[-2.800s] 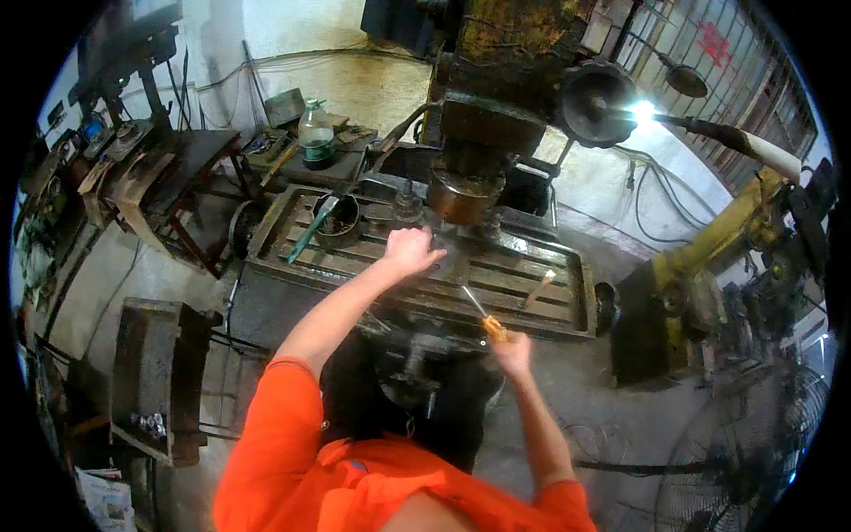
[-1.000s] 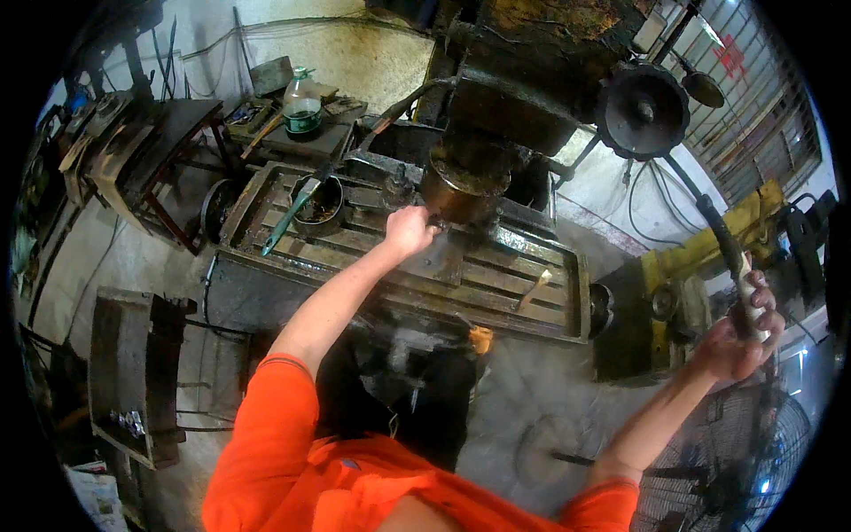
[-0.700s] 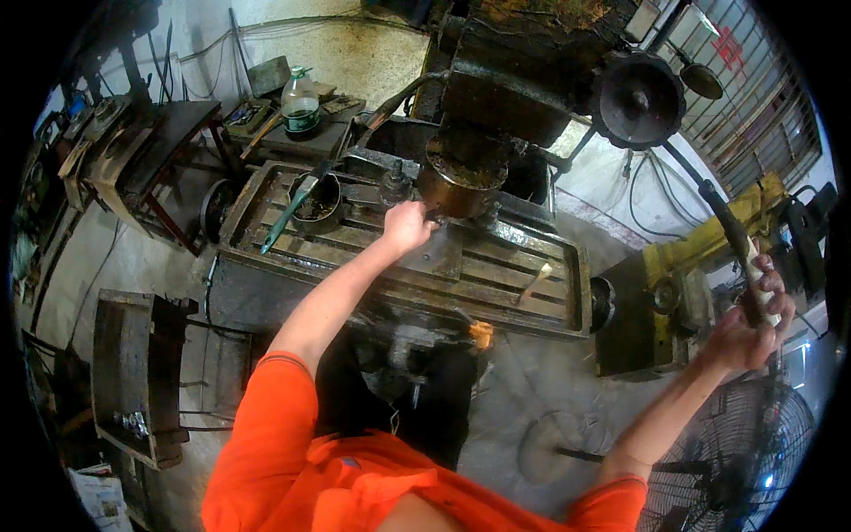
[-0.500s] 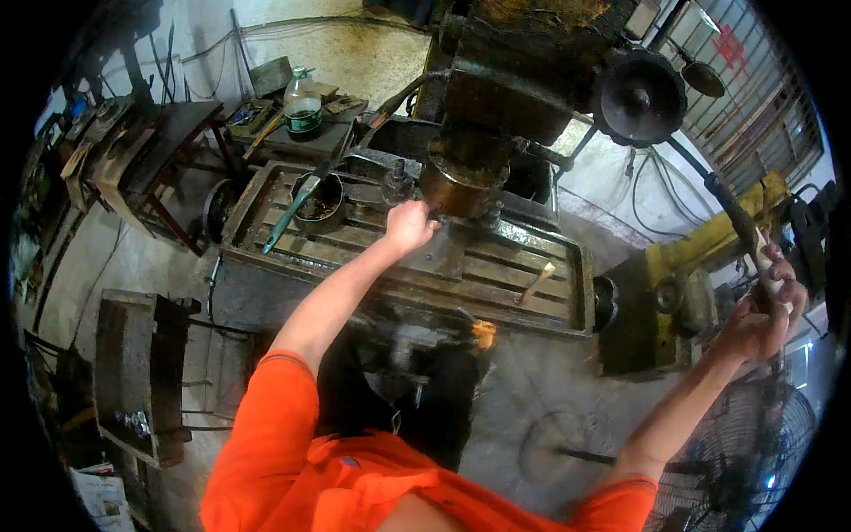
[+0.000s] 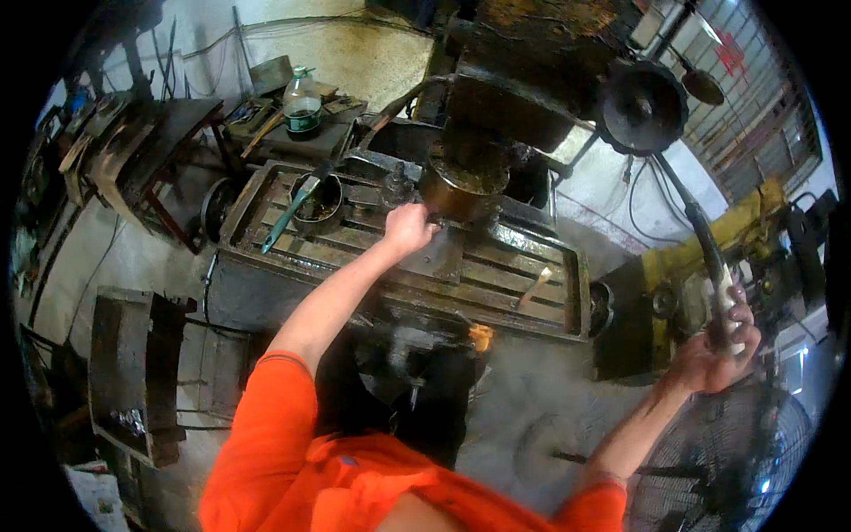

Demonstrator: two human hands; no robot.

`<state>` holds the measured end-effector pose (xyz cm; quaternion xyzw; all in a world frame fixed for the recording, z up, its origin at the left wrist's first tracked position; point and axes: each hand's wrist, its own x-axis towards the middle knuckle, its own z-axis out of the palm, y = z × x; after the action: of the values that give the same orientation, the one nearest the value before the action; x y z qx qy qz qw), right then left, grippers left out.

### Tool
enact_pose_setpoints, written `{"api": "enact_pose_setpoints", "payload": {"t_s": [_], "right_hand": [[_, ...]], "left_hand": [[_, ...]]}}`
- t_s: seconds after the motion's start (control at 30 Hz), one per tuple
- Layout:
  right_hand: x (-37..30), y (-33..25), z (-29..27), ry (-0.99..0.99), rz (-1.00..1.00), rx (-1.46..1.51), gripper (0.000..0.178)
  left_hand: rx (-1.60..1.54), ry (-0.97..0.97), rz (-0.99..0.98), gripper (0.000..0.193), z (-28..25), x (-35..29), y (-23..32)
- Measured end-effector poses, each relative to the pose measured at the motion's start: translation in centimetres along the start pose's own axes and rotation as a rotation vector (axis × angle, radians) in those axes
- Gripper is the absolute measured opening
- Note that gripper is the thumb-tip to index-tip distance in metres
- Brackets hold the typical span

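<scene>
My left hand point(image 5: 409, 229) is closed beside a round, oily metal block point(image 5: 461, 184) under the machine's dark head point(image 5: 510, 97). Whatever its fingers grip is hidden. Below it stretches the slotted metal machine table point(image 5: 581, 284). Out to the right, my right hand point(image 5: 722, 344) wraps around the pale, wrapped grip of a long dark lever point(image 5: 700, 226). That lever runs up to a round, ridged black hub point(image 5: 643, 108).
On the table's left, a green-handled brush point(image 5: 285, 222) rests across a dark pot point(image 5: 330, 197). A small brush point(image 5: 534, 288) lies at its right. Orange cloth point(image 5: 480, 337) hangs at the front edge. A floor fan point(image 5: 762, 443) stands lower right, a metal box point(image 5: 124, 355) at left.
My right hand has swung the lever inward, to the left and a little down. My left hand stays closed at the same place by the round block.
</scene>
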<state>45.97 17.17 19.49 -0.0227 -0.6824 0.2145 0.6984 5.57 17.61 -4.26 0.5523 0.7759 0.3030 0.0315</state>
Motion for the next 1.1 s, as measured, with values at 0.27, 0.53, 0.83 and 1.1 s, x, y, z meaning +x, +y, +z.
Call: {"api": "enact_pose_setpoints", "payload": {"t_s": [0.27,0.53,0.83,1.1], "right_hand": [[0.5,0.1,1.5,0.003,-0.063,-0.116,0.021],[0.5,0.2,1.1,0.047,-0.048,-0.027,0.015],[1.1,0.6,1.4,-0.029,-0.034,0.085,0.016],[0.5,0.2,1.9,0.06,-0.047,0.08,0.011]], "left_hand": [[-0.042,-0.046,-0.004,0.036,-1.5,-0.4,-0.3],[0.348,0.336,-0.021,0.043,-16.0,-9.1,-7.5],[0.263,0.219,-0.094,0.039,-15.7,-11.0,-13.9],[-0.688,-0.173,-0.285,0.033,-13.1,-12.1,-4.4]]}}
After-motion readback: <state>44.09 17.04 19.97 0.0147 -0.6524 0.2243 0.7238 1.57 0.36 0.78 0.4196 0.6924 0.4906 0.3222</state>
